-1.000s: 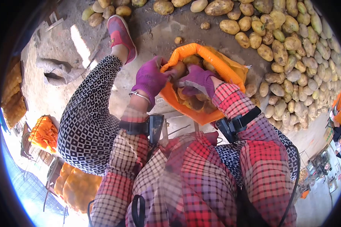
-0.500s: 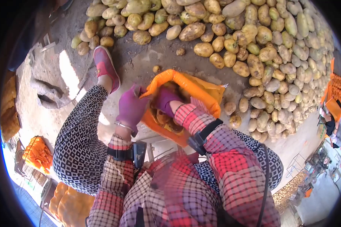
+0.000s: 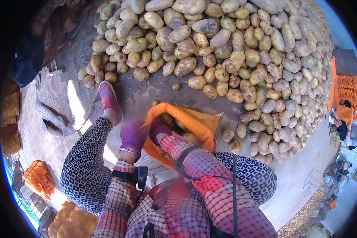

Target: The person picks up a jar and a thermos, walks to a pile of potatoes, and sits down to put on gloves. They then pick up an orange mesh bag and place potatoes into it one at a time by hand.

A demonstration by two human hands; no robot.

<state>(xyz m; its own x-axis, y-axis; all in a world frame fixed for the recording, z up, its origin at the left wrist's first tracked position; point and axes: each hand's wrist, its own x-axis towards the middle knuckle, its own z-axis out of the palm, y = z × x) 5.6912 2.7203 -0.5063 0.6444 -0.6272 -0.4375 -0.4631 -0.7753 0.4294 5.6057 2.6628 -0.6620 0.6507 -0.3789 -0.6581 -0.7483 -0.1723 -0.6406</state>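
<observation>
Between my legs stands an orange sack (image 3: pixel 182 117), its mouth gaping upward with potatoes (image 3: pixel 168 120) inside. My left hand (image 3: pixel 131 137), in a purple glove, is closed at the left side of the sack's rim; its fingertips are somewhat blurred. Reaching into the mouth is my right hand (image 3: pixel 159 130), gloved the same way. Its fingers are hidden within the sack, so I cannot see whether they hold a potato.
A large potato heap (image 3: pixel 242 51) spreads from the far side round to the right. A grey sack (image 3: pixel 53 119) lies on the floor at left. Filled orange sacks (image 3: pixel 73 222) and folded orange sacks (image 3: pixel 38 179) sit lower left. Another person (image 3: pixel 350 133) is far right.
The view has tilted up, so the sack and heap appear lower. My right hand has shifted toward the sack's left side, near my left hand, which stays at the rim.
</observation>
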